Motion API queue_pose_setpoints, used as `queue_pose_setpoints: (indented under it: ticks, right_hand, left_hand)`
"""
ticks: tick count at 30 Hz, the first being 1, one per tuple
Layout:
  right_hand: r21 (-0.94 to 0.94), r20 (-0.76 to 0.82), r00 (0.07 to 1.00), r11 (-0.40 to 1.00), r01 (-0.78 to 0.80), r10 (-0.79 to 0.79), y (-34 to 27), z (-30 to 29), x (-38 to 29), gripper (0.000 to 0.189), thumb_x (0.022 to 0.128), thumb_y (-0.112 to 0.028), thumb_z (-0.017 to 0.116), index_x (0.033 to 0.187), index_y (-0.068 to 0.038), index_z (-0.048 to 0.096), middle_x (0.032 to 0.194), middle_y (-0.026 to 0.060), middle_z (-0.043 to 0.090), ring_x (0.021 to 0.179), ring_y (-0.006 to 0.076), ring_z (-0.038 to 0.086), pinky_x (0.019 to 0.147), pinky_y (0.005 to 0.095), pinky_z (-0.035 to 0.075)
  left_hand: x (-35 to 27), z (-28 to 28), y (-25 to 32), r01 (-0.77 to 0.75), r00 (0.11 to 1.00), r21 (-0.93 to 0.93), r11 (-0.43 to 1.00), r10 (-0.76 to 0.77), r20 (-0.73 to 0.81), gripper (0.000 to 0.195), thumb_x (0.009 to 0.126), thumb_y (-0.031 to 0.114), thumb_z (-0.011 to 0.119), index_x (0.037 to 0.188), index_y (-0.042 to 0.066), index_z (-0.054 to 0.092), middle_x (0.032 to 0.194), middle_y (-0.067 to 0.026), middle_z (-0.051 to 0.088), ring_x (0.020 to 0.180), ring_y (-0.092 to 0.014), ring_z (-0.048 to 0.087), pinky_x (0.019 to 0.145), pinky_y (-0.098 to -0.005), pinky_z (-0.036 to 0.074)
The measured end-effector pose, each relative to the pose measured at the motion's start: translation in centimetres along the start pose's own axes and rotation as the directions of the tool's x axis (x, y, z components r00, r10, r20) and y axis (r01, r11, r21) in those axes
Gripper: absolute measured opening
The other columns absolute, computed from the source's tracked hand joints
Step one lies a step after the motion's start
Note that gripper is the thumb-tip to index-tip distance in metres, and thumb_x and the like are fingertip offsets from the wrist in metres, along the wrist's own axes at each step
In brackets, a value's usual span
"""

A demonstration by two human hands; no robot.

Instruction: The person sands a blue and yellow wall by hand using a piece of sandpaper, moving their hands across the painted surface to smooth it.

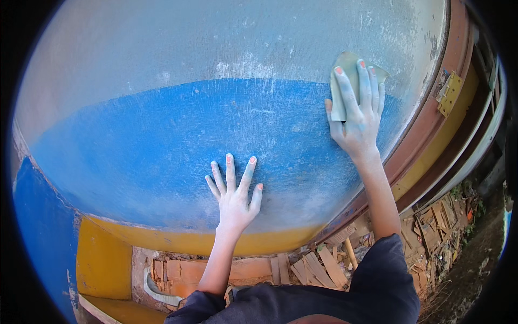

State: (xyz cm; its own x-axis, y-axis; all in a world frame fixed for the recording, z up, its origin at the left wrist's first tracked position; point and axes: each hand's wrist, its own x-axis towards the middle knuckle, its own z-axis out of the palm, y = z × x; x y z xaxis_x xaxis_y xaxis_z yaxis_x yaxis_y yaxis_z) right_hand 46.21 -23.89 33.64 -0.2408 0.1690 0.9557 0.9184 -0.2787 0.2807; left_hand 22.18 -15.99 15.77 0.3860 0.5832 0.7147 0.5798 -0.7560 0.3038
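Observation:
A painted wall [162, 133] fills most of the view, grey above, blue across the middle and yellow along the bottom. My left hand [235, 202] rests on the lower blue part with its fingers spread, holding nothing. Higher up at the right, my right hand [359, 117] presses a pale greenish sheet [349, 65], which looks like sandpaper, against the wall where grey meets blue. The sheet's upper edge sticks out past my fingertips. White dust coats both hands. Whitish scuffs [247, 67] mark the paint around the colour line.
To the right stands a reddish-brown door frame [425, 133] with a brass-coloured hinge [450, 94]. Wooden boards [315, 269] and debris lie on the ground below. A curved grey object [158, 293] is at lower left, near a yellow ledge [103, 259].

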Motion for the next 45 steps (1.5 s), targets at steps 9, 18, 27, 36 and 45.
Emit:
queue_pose_setpoints:
  ticks: [9, 18, 27, 36, 45]
  right_hand:
    - [0.078, -0.041, 0.981, 0.978, 0.194, -0.192, -4.8, 2.6, 5.7, 0.071, 0.079, -0.046, 0.07, 0.146, -0.04, 0.046, 0.151, 0.0068, 0.045, 0.139, 0.0258, 0.04, 0.119, 0.0501, 0.022]
    - [0.485, 0.203, 0.737, 0.72, 0.496, -0.645, -21.2, 6.5, 6.8, 0.074, 0.082, -0.045, 0.069, 0.149, -0.04, 0.039, 0.159, 0.0003, 0.033, 0.146, 0.0189, 0.031, 0.123, 0.0491, 0.018]
    - [-0.029, -0.047, 0.965, 0.966, 0.256, -0.257, -28.3, 7.5, 18.0, 0.064, 0.084, -0.035, 0.063, 0.146, -0.034, 0.047, 0.149, 0.0046, 0.047, 0.142, 0.0228, 0.038, 0.119, 0.0528, 0.023]
    - [0.195, -0.087, 0.924, 0.904, 0.382, -0.372, -38.9, 10.2, 23.4, 0.052, 0.088, -0.036, 0.062, 0.138, -0.026, 0.056, 0.14, 0.0039, 0.055, 0.136, 0.0192, 0.045, 0.116, 0.0458, 0.029]
    - [0.382, 0.088, 0.624, 0.605, 0.699, -0.776, -43.9, 11.6, 17.9, 0.048, 0.095, -0.039, 0.058, 0.143, -0.036, 0.048, 0.151, -0.0028, 0.044, 0.145, 0.0145, 0.032, 0.125, 0.0438, 0.019]
  left_hand:
    - [-1.7, -0.9, -3.6, 0.045, 0.999, -0.014, 0.999, -0.045, -0.021, 0.059, 0.091, 0.033, 0.062, 0.148, 0.026, 0.047, 0.164, -0.0189, 0.016, 0.148, -0.052, 0.005, 0.113, -0.0692, 0.003]
    - [3.2, -10.7, -17.4, 0.117, 0.984, 0.285, 0.951, -0.072, -0.165, 0.058, 0.1, 0.04, 0.049, 0.154, 0.021, 0.037, 0.165, -0.0169, 0.012, 0.15, -0.046, 0.001, 0.117, -0.0614, 0.003]
    - [-2.5, -12.3, -30.1, 0.203, 0.972, 0.236, 0.95, -0.167, -0.162, 0.067, 0.101, 0.047, 0.046, 0.157, 0.013, 0.028, 0.165, -0.0205, 0.003, 0.149, -0.048, -0.003, 0.117, -0.0632, 0.003]
    - [-2.2, -17.8, -40.5, 0.27, 0.937, 0.107, 0.957, -0.235, -0.259, 0.062, 0.104, 0.042, 0.038, 0.159, 0.016, 0.022, 0.166, -0.0171, 0.001, 0.149, -0.049, -0.003, 0.116, -0.0658, 0.006]
    - [-1.8, -16.4, -38.8, 0.279, 0.924, 0.024, 0.96, -0.262, -0.278, 0.08, 0.102, 0.049, 0.038, 0.159, 0.009, -0.003, 0.16, -0.0315, -0.014, 0.145, -0.056, -0.012, 0.113, -0.0688, 0.002]
